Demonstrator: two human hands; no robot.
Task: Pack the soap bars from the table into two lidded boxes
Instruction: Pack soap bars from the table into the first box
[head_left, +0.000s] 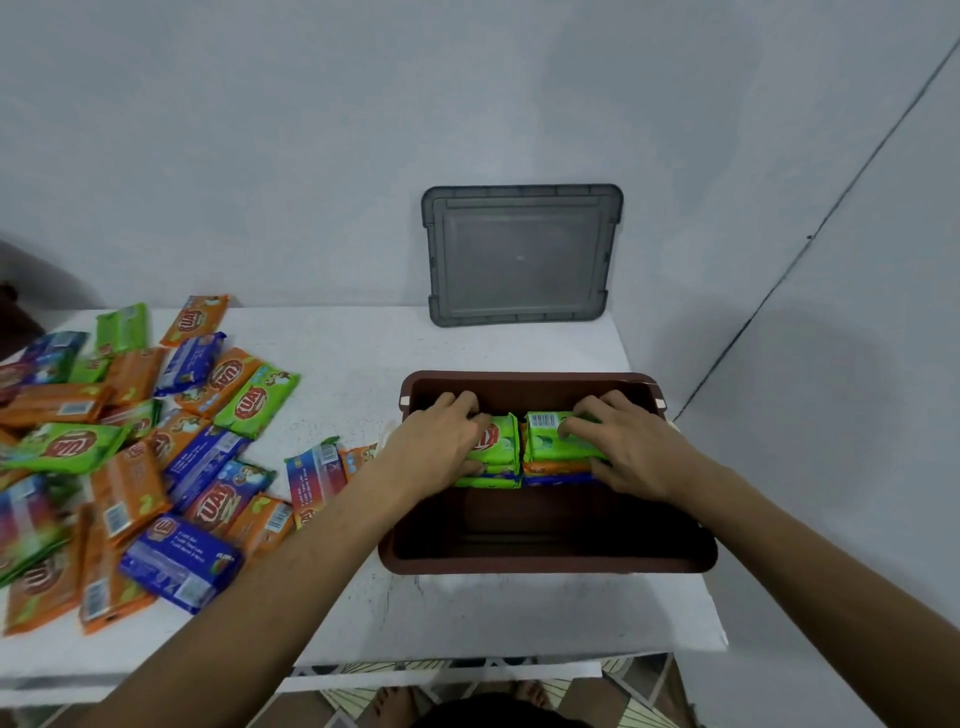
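Head view looks down on a white bench (467, 613) set against a pale wall. A brown box (545, 558) stands open on its right part, and both hands reach into it from the near side. The left hand (441, 447) lies over a stack of soap bars (493, 457) with a green wrapper on top, its grip closed around that stack with fingers curled over the far edge. The right hand (631, 447) covers a second stack (553, 452) just beside the first, also green on top with orange and blue wrappers showing beneath; its grip is closed on this stack, thumb at the near side. The two stacks touch along the middle of the box and sit toward its far wall, leaving the near half of the floor bare. A grey lid (519, 254) leans upright against the wall behind the box. To the left, loose soap bars (156, 457) in orange, green and blue wrappers lie scattered and overlapping across the bench. Bare feet (395, 699) show on the patterned floor below the bench edge.
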